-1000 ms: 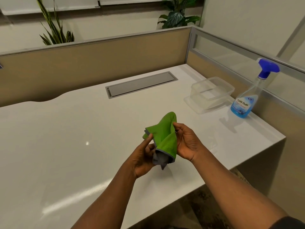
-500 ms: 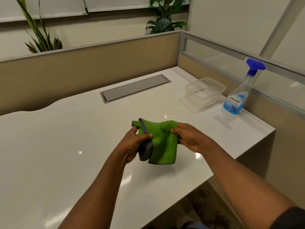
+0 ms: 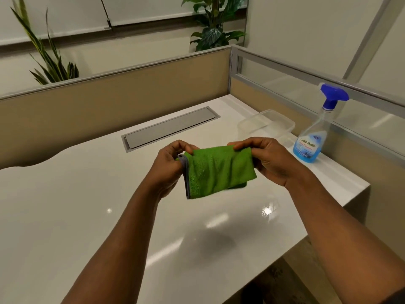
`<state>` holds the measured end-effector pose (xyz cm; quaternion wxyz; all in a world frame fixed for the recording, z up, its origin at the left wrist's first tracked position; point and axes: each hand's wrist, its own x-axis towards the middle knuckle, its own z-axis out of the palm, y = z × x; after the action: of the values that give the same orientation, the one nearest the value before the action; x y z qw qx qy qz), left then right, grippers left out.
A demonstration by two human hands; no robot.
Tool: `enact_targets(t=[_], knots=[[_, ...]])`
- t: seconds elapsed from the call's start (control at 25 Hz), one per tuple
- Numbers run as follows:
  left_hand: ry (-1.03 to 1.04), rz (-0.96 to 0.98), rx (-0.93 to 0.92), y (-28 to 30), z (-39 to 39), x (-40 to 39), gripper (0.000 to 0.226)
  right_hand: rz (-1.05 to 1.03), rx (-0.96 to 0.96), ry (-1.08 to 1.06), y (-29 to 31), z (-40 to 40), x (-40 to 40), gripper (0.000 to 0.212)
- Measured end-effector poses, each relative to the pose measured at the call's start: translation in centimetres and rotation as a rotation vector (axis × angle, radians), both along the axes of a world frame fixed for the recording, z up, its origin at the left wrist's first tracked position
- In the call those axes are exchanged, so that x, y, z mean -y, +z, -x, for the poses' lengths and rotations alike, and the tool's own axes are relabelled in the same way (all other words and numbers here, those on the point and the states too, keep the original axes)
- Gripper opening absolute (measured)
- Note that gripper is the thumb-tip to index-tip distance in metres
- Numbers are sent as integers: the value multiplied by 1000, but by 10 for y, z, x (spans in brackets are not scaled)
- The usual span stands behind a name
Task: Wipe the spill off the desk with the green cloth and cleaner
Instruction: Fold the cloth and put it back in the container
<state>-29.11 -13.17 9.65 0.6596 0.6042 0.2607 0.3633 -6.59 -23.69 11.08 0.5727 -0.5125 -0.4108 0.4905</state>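
Stretching the green cloth (image 3: 217, 170) flat at centre frame, left hand (image 3: 171, 165) and right hand (image 3: 271, 161) now pinch opposite corners, no longer bunching it; wiping likely follows.

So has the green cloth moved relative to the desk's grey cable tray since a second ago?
Yes. The green cloth has been raised and spread out, held by both hands, and now sits closer to the cable tray.

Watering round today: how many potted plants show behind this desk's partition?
2. A spiky-leaved plant stands behind the partition's far left; a broad-leaved plant stands behind its far corner. Pots are hidden, others may be too.
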Motion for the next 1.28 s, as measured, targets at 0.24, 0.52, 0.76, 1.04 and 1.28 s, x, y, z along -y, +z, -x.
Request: enact_targets(t=[0.24, 0.52, 0.76, 1.04, 1.28], knots=[[-149, 464, 162, 0, -71, -22, 55, 57, -94, -5, -14, -84, -16, 24], [262, 337, -310, 9, -224, -76, 31, 116, -104, -396, -48, -171, -80, 40], [264, -547, -875, 29, -328, -134, 25, 226, -281, -626, -64, -206, -130, 39], [-85, -824, -1428, -53, -368, -163, 45, 476, 966, -357, -90, -211, -131, 39], [23, -1004, -1379, -79, -356, -143, 32, 45, 1025, -491, -112, -194, -97, 33]])
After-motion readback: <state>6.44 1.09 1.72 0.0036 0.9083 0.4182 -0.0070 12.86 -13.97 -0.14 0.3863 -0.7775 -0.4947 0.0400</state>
